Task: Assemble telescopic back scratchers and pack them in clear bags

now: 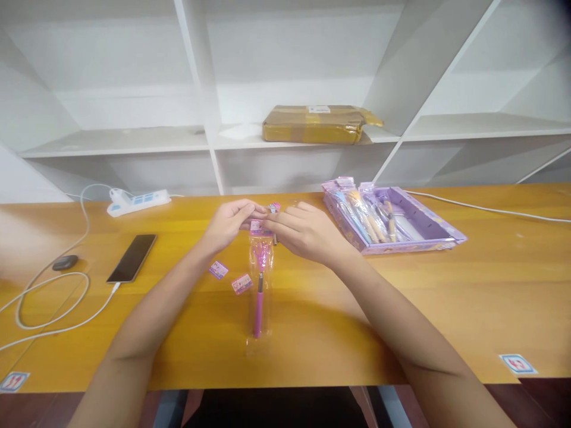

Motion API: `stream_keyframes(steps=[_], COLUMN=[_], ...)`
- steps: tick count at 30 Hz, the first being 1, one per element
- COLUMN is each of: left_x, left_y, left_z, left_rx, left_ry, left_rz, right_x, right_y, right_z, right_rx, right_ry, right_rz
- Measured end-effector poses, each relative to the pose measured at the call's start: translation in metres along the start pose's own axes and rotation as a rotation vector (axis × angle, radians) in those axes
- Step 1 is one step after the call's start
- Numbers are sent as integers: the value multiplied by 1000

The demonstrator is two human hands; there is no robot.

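Angling inward — left hand (229, 226) and right hand (306, 232) — pinch a pink packet (259, 306) by its header card (260, 228).

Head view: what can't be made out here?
All in the head view:
Packet: top edge and exact grip, covered by left hand and right hand.
Pink-tipped item: partly hidden by the right hand.
Cards: print too small and blurred.
Box: contents, hidden by its walls.
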State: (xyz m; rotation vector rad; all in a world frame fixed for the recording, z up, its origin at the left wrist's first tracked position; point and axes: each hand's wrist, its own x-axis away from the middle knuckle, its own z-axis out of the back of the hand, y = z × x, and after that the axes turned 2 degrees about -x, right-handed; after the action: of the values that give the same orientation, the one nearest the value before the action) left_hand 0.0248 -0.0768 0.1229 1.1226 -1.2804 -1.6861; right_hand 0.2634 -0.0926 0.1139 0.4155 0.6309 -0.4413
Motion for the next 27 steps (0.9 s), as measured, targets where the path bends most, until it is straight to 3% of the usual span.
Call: stream_keyframes(steps=[3, 7, 9, 12, 16, 18, 21, 27], left_x=[-1, 0, 1, 2, 2, 0, -5, -8], left_y=[-3, -6, -5, -4, -4, -8, -17, -22], left_z=[0, -2, -2, 0, 4, 5, 8, 11], left_rx=[-1, -18, -24, -54, -168, -219, -241, -205], left_ry=[-4, -12, -25, -61, -248, -282, -254, -243], left_rz=[-10, -25, -28, -28, 19, 76, 103, 25], right_x=[0, -2, -3, -3, -4, -4, -2, 3], right_y=[1, 1, 2, 3, 4, 3, 3, 6], right_z=[-2, -4, -4, -4, -1, 1, 2, -9], right_rx=[8, -192, -354, -482, -452, -447, -425, -282], right_ry=[26, 161, 162, 186, 274, 276, 195, 40], right_rz=[-44, -377, -445, -421, -441, -425, -344, -227])
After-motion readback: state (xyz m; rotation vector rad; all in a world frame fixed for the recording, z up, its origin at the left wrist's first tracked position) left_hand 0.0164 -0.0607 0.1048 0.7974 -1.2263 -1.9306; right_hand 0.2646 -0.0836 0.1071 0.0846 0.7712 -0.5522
